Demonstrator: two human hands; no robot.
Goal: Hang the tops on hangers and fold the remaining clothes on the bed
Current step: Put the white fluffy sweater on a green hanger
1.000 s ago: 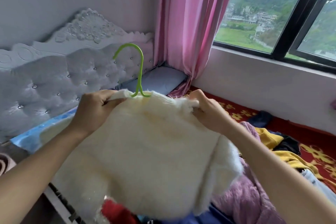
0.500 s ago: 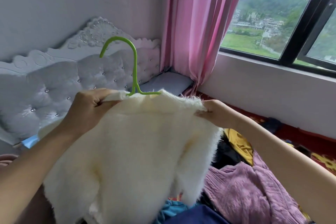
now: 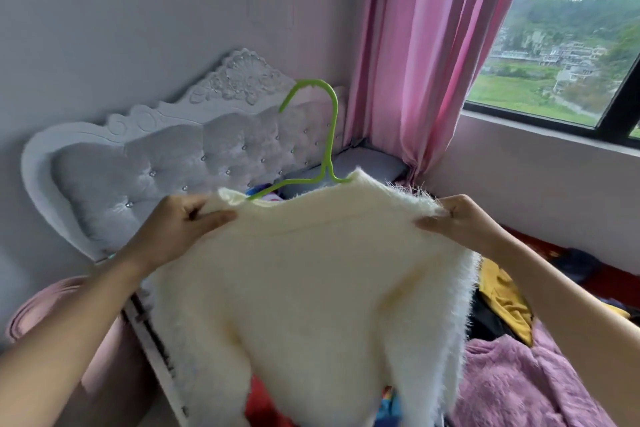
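Your bed, white tufted headboard behind, holds a purple sweater, a yellow garment and dark clothes.

sweater between both hands — hanger above it, headboard behind.

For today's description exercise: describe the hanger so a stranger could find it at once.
Start at the pale tufted headboard beside the pink curtain. In front, a fluffy cream sweater is held up, and the hanger pokes from its neckline. It alone is lime green, thin and hooked.
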